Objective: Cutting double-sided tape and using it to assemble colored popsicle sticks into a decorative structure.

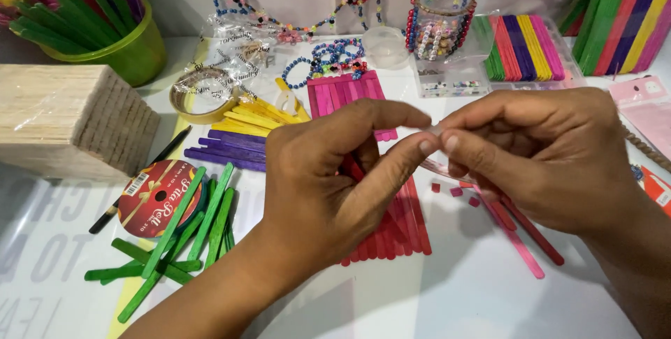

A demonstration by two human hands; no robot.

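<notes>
Keep the left hand (328,178) and right hand (538,150) pinched together on the small clear strip (435,131) just above centre, held taut over the red sticks (402,224) at 6 o'clock, clear of loose pink bits (456,191).

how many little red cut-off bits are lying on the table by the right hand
3 that I can see: one red bit nearest the red sticks, one just right of it, one lower right. The right hand may hide more.
</notes>
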